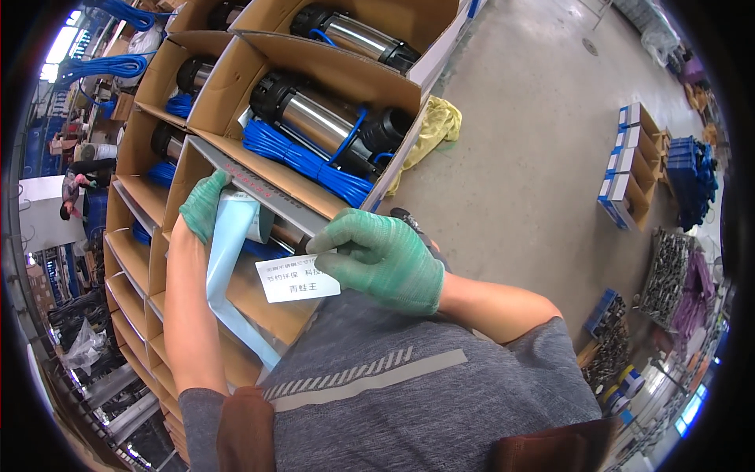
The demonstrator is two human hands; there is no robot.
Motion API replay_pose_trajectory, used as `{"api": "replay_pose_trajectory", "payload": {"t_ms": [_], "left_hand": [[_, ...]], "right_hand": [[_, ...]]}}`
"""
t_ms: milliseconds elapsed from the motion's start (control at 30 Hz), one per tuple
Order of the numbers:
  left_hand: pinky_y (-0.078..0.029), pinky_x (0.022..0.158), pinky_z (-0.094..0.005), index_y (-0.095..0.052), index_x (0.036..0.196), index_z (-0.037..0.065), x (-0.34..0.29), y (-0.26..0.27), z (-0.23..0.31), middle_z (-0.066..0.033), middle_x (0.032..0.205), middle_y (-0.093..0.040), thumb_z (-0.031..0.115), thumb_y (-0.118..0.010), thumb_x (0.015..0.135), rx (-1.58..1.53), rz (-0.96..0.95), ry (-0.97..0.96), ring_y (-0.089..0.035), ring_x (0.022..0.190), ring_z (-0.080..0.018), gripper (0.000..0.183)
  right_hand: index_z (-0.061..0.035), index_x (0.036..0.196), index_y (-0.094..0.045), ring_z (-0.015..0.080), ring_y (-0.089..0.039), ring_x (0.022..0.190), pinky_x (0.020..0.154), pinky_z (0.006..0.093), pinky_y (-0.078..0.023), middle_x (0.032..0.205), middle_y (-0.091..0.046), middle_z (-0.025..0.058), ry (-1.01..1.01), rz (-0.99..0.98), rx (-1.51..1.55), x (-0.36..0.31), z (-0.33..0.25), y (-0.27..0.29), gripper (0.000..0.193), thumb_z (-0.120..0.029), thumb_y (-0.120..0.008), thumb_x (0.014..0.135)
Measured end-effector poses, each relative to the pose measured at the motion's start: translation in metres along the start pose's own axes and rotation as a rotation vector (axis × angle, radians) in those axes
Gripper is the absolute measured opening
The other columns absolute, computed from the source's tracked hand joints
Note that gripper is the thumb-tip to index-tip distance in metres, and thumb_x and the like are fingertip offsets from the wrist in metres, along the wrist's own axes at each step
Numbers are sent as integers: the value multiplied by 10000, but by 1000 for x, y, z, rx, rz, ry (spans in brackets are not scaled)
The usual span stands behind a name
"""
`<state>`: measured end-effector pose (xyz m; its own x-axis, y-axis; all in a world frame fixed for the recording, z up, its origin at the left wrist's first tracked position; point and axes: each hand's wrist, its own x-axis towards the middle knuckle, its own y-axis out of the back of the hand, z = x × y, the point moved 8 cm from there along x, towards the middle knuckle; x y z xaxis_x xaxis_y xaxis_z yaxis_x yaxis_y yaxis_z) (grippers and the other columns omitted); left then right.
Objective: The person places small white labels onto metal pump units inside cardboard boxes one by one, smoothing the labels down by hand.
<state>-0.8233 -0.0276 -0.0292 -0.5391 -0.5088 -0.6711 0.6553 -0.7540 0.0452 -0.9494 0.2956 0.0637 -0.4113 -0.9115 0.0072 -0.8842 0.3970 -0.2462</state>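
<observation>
My left hand (206,206), in a green knit glove, is closed at the edge of an open cardboard box. It pinches the top of a light-blue strip of label backing (225,256), which hangs down in a long bent band. My right hand (381,256), gloved alike, pinches a white printed label (295,283) by its right end. That label is apart from the strip, above the box. A grey printed box flap (263,193) runs between my hands. Below them a steel pump (287,234) lies in the box, mostly hidden by the strip and label.
Neighbouring boxes hold steel-and-black pumps (314,118) with coiled blue cables (307,161). Yellow cloth (431,138) hangs by the boxes' right side. Farther right, white-and-blue cartons (629,169) stand on the concrete floor (519,157). Another person (72,190) is at the far left.
</observation>
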Motion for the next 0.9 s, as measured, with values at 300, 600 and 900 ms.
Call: {"api": "replay_pose_trajectory", "payload": {"t_ms": [300,600,900], "left_hand": [[-533,647,-343,-787,1023,60,38,-6,24,-64,865,-733,384,-727,979,383,101,-150,-682,743,-173,333],[-560,697,-391,-773,993,-5,17,7,3,-137,891,-734,391,-720,924,304,57,-45,-685,751,-222,405],[-554,796,-422,-775,1003,-31,58,67,44,-181,937,-745,517,-789,788,414,324,-62,-703,805,-288,589]], "right_hand": [[-26,1128,-714,133,-688,907,811,280,-558,1022,-703,71,-11,-41,-122,0,0,-27,184,-41,-717,944],[3,1117,-698,117,-668,967,874,281,-564,1041,-701,50,-289,-47,45,26,13,-56,155,-37,-693,967],[18,1104,-712,146,-674,1044,928,314,-568,1182,-719,120,-35,-60,-193,73,25,-69,155,-11,-701,952]]}}
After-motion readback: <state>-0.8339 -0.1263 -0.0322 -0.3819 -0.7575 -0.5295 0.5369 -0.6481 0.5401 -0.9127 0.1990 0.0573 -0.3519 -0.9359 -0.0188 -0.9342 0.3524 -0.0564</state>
